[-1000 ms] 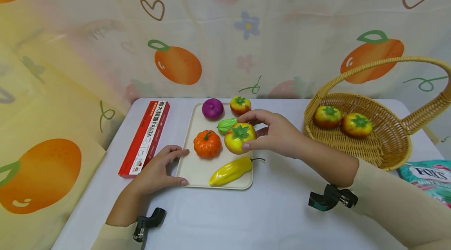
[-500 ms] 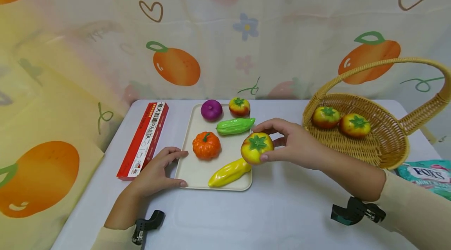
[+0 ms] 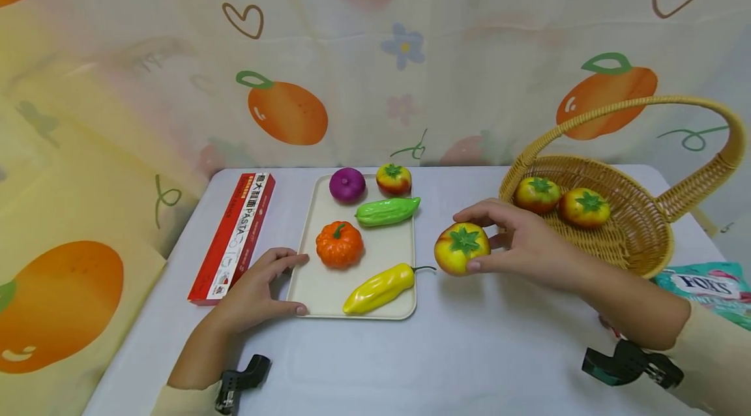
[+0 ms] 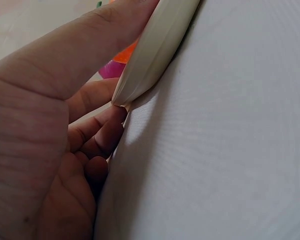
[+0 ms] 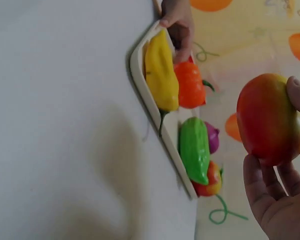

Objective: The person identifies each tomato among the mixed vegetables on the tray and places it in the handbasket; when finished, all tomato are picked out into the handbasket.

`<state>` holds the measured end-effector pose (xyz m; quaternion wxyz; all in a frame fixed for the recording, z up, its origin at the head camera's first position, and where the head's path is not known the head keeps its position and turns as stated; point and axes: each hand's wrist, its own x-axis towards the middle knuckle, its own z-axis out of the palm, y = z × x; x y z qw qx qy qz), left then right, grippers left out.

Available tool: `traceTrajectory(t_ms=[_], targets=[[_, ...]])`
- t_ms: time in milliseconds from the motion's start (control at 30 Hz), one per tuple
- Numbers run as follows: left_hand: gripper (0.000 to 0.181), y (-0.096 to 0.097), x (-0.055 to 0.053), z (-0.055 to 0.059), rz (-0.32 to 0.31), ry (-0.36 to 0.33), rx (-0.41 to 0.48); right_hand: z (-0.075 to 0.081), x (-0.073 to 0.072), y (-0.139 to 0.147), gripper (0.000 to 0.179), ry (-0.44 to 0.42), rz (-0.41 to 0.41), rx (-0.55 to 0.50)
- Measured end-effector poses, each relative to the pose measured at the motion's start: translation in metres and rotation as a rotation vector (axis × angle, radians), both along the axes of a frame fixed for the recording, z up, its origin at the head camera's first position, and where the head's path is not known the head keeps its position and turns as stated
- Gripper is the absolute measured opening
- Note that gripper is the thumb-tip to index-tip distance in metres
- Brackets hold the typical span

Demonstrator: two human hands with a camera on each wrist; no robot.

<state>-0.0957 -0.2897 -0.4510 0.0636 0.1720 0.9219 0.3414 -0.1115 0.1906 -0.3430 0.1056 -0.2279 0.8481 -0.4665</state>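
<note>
Faces a table (image 3: 375,364) covered in white cloth, faintly wrinkled and softly shadowed, against a cream backdrop (image 3: 364,70) printed with orange fruits, brown heart outlines, pale flowers and the word "happy", tinted yellow toward the left. Grips a yellow-red fruit (image 3: 460,250) in the right hand (image 3: 528,246), thumb on the near side and fingers round the far side, above the table between tray and basket. Looks round and glossy, yellow on top around a green star-shaped crown, turning deep red on the flank seen from the right wrist. Holds the near-left corner of a cream tray (image 3: 381,245) with the left hand (image 3: 258,289), thumb at the corner, fingers farther along the left edge. On the tray, a purple vegetable (image 3: 347,185) far left, a similar fruit (image 3: 394,179) far right, then a green gourd (image 3: 387,211), an orange pumpkin (image 3: 339,245) and, near right, a yellow pepper (image 3: 378,289). At left, a red-and-white pasta box (image 3: 231,237); at right, a wicker basket (image 3: 651,240) with two matching fruits (image 3: 585,207) and, nearer, a teal bag (image 3: 706,287)
</note>
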Motion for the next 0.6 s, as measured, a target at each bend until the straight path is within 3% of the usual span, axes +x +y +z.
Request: traceTrajectory(t_ms=[300, 600], targets=[[0.089, 0.000, 0.001, -0.001, 0.003, -0.004, -0.001, -0.003, 0.001, 0.032, 0.060, 0.020, -0.046, 0.093], [0.089, 0.000, 0.001, 0.000, 0.004, -0.007, 0.001, 0.002, -0.001, 0.062, 0.056, -0.032, -0.052, 0.029]])
